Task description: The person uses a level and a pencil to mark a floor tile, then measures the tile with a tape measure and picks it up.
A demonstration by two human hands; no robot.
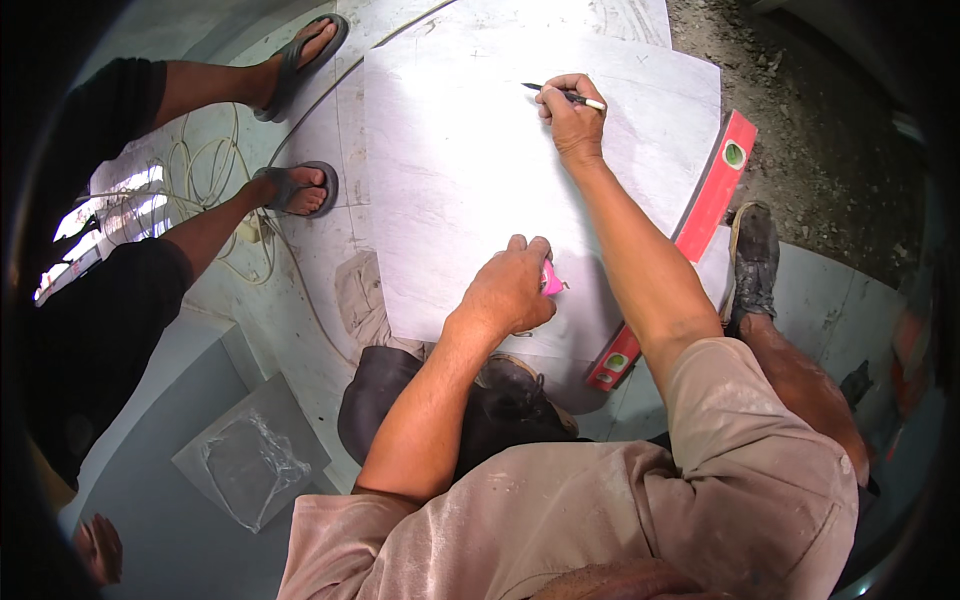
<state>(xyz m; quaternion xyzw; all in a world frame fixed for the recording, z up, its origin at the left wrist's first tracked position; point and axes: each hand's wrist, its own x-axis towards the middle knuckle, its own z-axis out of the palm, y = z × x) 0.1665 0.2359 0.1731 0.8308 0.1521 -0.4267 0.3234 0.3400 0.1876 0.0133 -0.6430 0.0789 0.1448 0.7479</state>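
Observation:
A large white tile (450,150) with faint grey veins lies flat in front of me. My right hand (577,122) is over its far right part, fingers closed round a black pen (580,99) with a white end. The pen's dark tip points left; whether it touches the tile I cannot tell. Over the near part of the tile, my left hand (508,288) is closed on a small pink tape measure (551,280), mostly hidden by the palm. A long red spirit level (712,190) lies along the tile's right edge, its middle hidden beneath my right forearm.
At the left, another person's sandalled feet (300,190) stand beside the tile, near tangled pale cables (215,165). Rubble (735,50) covers the ground at the far right. A grey board with clear plastic film (255,465) lies at the lower left. My shoe (755,260) is beside the level.

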